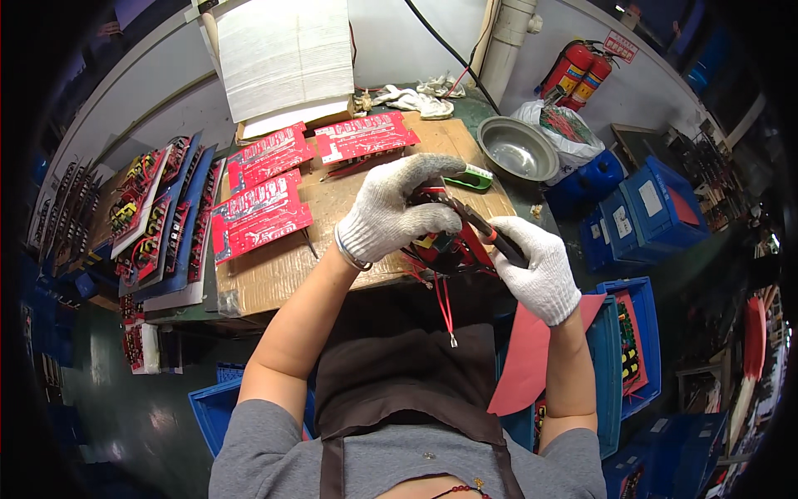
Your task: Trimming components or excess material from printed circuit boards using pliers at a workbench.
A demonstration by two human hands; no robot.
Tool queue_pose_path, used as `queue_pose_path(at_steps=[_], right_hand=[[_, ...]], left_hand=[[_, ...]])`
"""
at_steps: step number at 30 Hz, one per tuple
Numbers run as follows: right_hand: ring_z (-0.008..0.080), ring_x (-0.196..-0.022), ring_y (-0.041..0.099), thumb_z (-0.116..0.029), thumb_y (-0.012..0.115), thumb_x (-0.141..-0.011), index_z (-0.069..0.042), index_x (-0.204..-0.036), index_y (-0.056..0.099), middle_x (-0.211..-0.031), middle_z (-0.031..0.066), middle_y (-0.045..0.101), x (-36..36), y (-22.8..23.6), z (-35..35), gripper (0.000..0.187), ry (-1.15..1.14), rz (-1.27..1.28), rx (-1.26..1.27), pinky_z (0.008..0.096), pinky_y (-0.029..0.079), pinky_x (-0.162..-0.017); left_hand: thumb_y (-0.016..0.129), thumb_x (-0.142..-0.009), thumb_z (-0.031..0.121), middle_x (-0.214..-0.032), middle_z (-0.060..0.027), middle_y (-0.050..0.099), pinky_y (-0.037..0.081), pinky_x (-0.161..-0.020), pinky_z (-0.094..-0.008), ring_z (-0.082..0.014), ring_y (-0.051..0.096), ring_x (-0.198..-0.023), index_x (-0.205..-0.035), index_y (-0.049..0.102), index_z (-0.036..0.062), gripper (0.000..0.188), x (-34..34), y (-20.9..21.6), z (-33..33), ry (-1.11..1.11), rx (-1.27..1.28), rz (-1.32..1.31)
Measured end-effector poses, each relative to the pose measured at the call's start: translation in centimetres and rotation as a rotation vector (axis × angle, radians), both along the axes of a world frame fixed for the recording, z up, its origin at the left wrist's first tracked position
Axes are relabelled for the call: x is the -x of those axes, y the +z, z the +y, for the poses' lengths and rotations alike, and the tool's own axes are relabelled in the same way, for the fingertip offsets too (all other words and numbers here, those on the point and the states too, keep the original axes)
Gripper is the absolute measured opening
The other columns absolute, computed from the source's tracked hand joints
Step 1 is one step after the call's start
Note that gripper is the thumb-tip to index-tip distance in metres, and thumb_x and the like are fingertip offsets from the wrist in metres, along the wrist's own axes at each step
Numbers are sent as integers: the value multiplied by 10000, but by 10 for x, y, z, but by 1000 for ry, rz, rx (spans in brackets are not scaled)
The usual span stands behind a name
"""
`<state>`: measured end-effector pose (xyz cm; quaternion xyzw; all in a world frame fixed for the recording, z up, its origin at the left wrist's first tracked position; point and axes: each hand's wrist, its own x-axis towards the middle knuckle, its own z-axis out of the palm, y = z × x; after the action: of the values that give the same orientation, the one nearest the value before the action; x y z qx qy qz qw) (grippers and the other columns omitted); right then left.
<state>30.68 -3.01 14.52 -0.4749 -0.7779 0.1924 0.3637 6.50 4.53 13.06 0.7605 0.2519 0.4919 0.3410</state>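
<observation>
In white knit gloves, both my hands are raised over the near edge of the bench. My left hand (397, 204) is closed around the far side of a circuit board (445, 252), which stands tilted with its components toward me. Two red wires (446, 312) with metal end terminals dangle below it. My right hand (540, 268) grips a hand tool with black and orange handles (496, 237), its front reaching toward the board; its tip is hard to make out. Just beyond my left fingers lies a green-handled item (472, 176).
Red circuit boards (262, 218) lie on the cardboard sheet (274, 289). Upright boards (158, 212) fill the left side. A metal bowl (517, 150), white gloves (420, 101) and a stack of white sheets (287, 62) stand behind. Blue crates (648, 208) and fire extinguishers (578, 73) are at right.
</observation>
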Motion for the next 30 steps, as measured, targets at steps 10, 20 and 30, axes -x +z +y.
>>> queue_pose_path(at_steps=[10, 20, 30], right_hand=[[80, -863, 593, 33, 603, -857, 45, -1181, 679, -919, 21, 658, -3, -5, 13, 333, 168, 222, 363, 263, 513, -798], [66, -808, 556, 27, 617, -861, 26, -1155, 689, -914, 17, 653, 1, -15, 18, 303, 238, 332, 447, 247, 490, -740], [217, -965, 685, 64, 666, -780, -26, -1217, 639, -1053, 143, 669, 1, -12, 11, 448, -58, -17, -94, 326, 539, -879]], left_hand=[[929, -714, 264, -927, -28, 678, 536, -768, -279, -100, 631, -832, -1306, 660, 32, 690, 3, -2, 7, -21, 5, 35], [941, -683, 236, -937, -23, 673, 532, -782, -275, -101, 629, -859, -1300, 665, 34, 705, 6, -4, 8, -49, 39, 7], [922, -698, 172, -966, -20, 672, 527, -769, -272, -89, 604, -838, -1255, 695, 6, 624, 5, 1, 4, -42, 67, -47]])
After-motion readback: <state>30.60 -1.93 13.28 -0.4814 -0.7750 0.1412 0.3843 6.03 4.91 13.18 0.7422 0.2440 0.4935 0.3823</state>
